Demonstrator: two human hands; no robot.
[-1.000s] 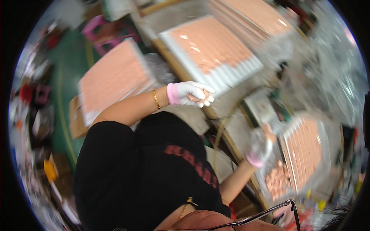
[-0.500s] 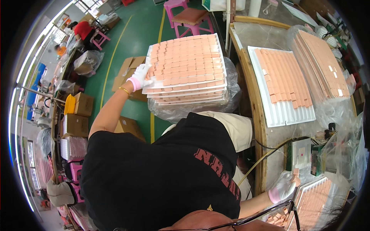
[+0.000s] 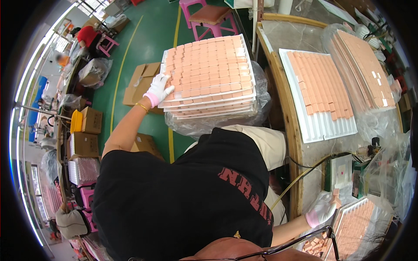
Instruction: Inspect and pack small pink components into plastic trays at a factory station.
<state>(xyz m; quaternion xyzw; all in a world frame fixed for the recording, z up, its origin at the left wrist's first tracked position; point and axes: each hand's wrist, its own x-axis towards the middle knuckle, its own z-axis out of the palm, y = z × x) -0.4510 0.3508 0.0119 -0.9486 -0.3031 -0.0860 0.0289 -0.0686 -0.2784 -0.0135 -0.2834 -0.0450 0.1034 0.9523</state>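
Note:
My left hand (image 3: 159,90), in a white glove with a pink cuff, is at the left edge of the stacked white trays (image 3: 174,105). Its thumb and fingers close around the end of the small peach blocks (image 3: 204,65) that lie in rows on the top tray. At the lower right my right hand (image 3: 322,209), gloved the same way, pinches a small peach block (image 3: 336,196). Just beside that hand is a white-edged tray of peach blocks (image 3: 355,226). Loose peach blocks (image 3: 315,244) lie in a heap below it, partly hidden behind the glasses frame.
On the workbench (image 3: 285,35) to the right lies a partly filled white tray (image 3: 320,128). Beyond it stands a plastic-wrapped stack of peach sheets (image 3: 363,69). A small green-and-white device (image 3: 340,172) with a yellow hose sits nearer. Pink stools (image 3: 209,21) stand ahead; a person in red (image 3: 88,37) sits far left.
My left hand shifts slightly at the tray's edge, its thumb a little more spread. My right hand stays by the lower tray with the block, and the whole view has turned slightly.

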